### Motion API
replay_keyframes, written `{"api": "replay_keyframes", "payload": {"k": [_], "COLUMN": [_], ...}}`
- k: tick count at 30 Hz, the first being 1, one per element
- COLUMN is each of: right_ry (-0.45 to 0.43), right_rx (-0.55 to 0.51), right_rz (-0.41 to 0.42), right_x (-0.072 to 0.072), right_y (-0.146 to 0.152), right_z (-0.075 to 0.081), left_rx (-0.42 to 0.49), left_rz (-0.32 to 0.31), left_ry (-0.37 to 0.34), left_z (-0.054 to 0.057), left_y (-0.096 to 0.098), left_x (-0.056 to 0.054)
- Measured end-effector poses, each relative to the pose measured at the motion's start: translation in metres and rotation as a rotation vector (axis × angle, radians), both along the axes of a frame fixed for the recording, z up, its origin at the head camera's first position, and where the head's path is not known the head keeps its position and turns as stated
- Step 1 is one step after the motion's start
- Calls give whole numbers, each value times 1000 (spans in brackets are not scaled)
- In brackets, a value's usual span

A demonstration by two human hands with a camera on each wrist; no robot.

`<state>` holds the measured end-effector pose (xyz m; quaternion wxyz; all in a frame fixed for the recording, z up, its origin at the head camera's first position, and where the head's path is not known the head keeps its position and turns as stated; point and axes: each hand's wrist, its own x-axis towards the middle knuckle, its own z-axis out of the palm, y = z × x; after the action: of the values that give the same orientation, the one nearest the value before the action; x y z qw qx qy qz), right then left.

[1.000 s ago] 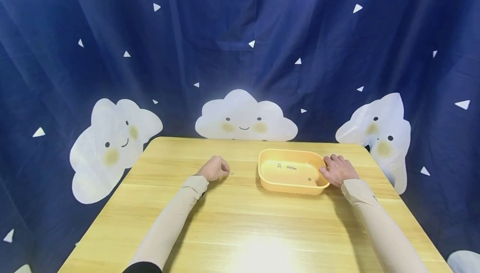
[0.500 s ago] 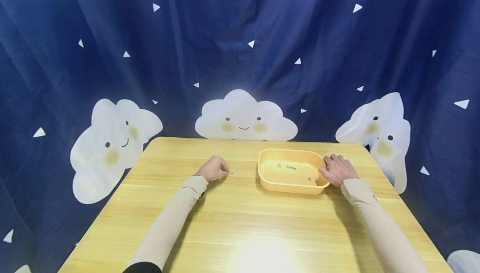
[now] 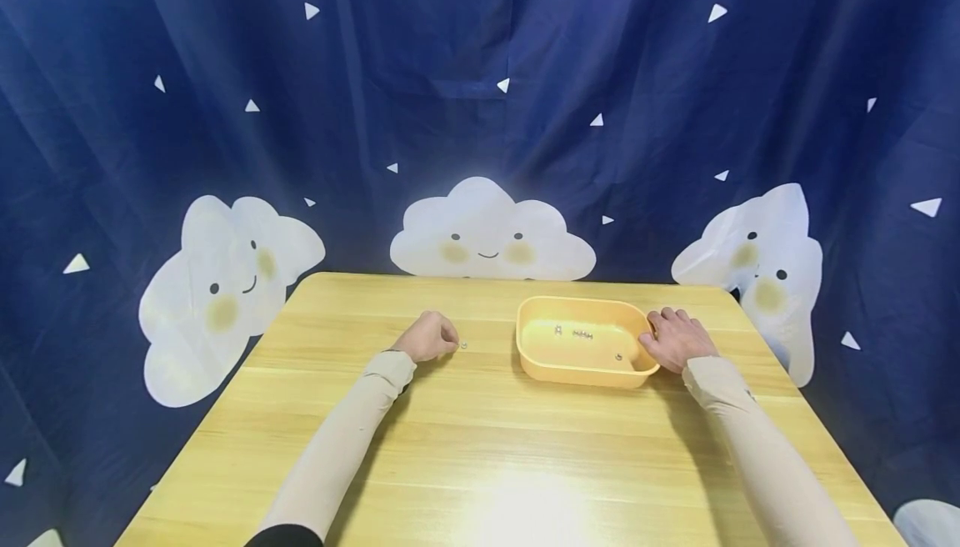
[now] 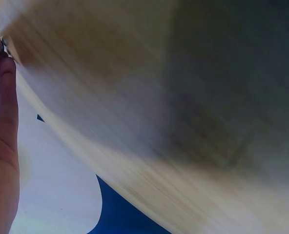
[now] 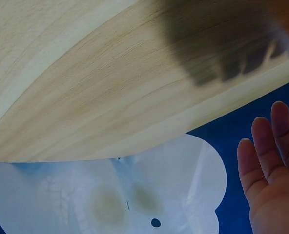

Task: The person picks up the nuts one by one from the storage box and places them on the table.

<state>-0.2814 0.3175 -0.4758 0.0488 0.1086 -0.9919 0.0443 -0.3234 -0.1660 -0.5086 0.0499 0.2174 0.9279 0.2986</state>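
My left hand is over the table left of the tray, its fingertips drawn together. In the left wrist view, the thumb and finger pinch a small dark metal piece; its exact kind is too small to tell. Just right of these fingertips, another small silver piece lies on the wood. My right hand grips the right end of a shallow yellow plastic tray, thumb at the inner side of the rim. Several small silver pieces lie in the tray, and one more sits near its right front corner.
The wood-grain table extends in front of and around the tray. Its far edge meets a dark blue curtain with white clouds and triangles.
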Motion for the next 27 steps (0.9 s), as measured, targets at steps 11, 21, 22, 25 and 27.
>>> {"api": "replay_keyframes", "payload": {"k": [11, 21, 22, 25, 27], "right_ry": [7, -3, -3, 0, 4], "right_rx": [-8, -1, -2, -5, -6], "right_rz": [-1, -2, -2, -1, 1], "right_x": [0, 1, 1, 1, 0], "right_y": [3, -1, -1, 0, 1], "right_z": [-2, 1, 1, 0, 0], "left_rx": [0, -4, -6, -11, -13], "left_rz": [-11, -1, 2, 4, 0], "left_ry": [21, 4, 0, -6, -6], "left_z": [-1, -1, 0, 0, -1], "left_y": [-1, -1, -1, -1, -2], "left_x": [0, 0, 0, 0, -1]}}
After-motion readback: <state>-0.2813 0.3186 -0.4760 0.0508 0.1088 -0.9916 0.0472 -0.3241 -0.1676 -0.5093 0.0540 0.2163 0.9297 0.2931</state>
